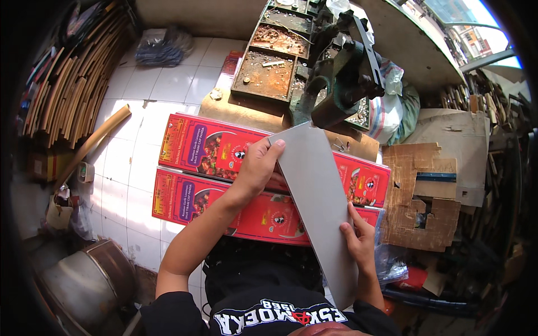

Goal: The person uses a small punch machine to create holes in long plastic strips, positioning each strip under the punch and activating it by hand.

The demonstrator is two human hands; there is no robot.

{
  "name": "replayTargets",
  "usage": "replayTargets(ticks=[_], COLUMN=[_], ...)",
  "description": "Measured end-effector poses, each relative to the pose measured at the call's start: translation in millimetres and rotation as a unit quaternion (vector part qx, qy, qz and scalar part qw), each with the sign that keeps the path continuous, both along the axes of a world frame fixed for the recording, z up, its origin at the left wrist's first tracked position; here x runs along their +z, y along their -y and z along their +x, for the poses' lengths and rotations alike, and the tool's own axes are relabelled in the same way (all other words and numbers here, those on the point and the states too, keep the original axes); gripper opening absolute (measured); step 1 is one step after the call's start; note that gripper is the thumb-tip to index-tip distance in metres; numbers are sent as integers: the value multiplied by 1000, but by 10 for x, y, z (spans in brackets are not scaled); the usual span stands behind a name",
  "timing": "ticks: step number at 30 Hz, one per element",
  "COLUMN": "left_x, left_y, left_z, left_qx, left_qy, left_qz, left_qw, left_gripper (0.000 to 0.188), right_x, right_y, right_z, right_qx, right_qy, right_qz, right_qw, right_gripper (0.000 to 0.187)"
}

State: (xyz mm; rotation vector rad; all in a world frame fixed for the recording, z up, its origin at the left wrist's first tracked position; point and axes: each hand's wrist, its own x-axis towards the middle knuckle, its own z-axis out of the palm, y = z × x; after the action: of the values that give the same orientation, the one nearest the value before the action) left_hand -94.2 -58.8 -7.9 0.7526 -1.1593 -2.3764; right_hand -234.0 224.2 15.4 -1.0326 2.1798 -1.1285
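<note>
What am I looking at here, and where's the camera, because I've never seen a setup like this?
There's no robot here, just a person's two bare hands. The one picture comes from a wide fisheye camera on their head, looking down, so straight edges bend near the rim. The left hand holds the upper left edge of a long grey panel; the right hand holds its right edge, lower down. Beneath the panel, two rows of red printed pieces lie side by side. Beyond them stand a dark metal machine and a divided tray with small bits in it. Flattened cardboard lies to the right.
</note>
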Motion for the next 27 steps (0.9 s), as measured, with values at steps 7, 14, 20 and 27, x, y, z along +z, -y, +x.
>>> replayTargets(ticks=[7, 14, 20, 27], left_x=[-34, -128, -65, -91], left_y=[16, 27, 31, -21], left_z=[18, 12, 37, -29], left_qx=[12, 26, -17, 50], left_qy=[14, -19, -68, -98], left_qz=[-6, 10, 30, 44], left_qw=[1000, 999, 997, 993], left_gripper=[35, 31, 34, 31], right_x=[18, 256, 471, 283], right_y=[-1, -60, 69, 1281], right_z=[40, 120, -568, -1570], right_qx=[-35, 52, 224, 33], right_qy=[90, 198, 318, -171], right_qz=[2, -6, 54, -24], right_qw=[995, 979, 920, 984], right_gripper=[53, 45, 28, 15])
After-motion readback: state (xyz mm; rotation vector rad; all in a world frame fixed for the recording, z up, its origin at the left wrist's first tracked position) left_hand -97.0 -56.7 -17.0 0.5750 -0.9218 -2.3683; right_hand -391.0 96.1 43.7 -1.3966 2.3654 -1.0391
